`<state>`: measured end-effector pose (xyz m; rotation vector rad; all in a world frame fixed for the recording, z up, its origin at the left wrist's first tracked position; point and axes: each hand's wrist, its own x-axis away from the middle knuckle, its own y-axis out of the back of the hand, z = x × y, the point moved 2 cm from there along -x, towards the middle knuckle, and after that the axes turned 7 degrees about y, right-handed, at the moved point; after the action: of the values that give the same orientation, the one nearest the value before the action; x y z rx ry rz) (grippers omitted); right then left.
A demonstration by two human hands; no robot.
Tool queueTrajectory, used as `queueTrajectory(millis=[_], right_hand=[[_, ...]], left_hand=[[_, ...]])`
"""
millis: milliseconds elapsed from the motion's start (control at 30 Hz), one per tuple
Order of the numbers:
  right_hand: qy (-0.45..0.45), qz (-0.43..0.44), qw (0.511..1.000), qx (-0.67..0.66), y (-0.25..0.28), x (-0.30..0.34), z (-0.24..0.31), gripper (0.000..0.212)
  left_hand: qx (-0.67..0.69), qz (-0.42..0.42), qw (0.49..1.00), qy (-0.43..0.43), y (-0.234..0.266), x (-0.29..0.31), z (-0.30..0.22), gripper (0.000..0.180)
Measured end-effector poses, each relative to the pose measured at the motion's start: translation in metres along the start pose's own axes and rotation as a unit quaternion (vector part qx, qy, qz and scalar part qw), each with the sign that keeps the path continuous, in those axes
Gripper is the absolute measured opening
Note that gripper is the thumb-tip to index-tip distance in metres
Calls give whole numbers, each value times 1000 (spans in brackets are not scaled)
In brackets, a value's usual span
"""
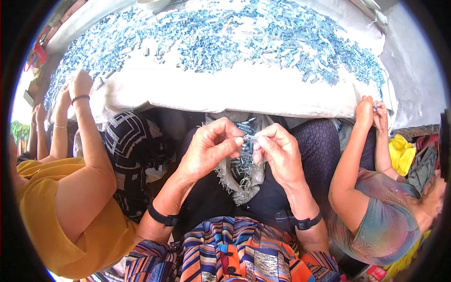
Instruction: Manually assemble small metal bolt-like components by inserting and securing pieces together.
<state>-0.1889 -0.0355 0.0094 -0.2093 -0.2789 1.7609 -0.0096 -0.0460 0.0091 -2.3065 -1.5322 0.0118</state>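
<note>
In front of my lap, my left hand (212, 144) pinches one end of a small, clear, bluish tube-like piece (250, 138) between thumb and forefinger. The thumb and fingers of my right hand (281, 152) close on its other end. Its exact kind is too small to tell. Just beneath my hands, a frayed grey woven sack (255, 181) lies open between my legs, with many similar blue-grey pieces (240, 170) inside. My hands partly cover the sack's mouth.
A table covered with white cloth (197, 89) spans the far side, heaped with small blue and clear pieces (206, 42). A pale bowl (153, 4) stands at its back. Close on my left sits a person in mustard (70, 211); another, in a patterned top (380, 221), is on my right.
</note>
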Motion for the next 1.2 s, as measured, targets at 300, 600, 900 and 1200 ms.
queueTrajectory(millis=[300,600,900,1200], right_hand=[[-20,39,992,-115,-5,-7,1,8],[-16,51,992,-111,-11,-5,-6,8],[-11,0,991,-130,-24,1,-10,8],[79,-39,996,9,-27,5,-4,6]], left_hand=[[118,-7,992,-32,1,-2,3,7],[164,-18,985,-48,5,7,10,7],[130,-61,987,-71,3,7,8,7],[-20,-46,999,-16,7,11,-14,7]])
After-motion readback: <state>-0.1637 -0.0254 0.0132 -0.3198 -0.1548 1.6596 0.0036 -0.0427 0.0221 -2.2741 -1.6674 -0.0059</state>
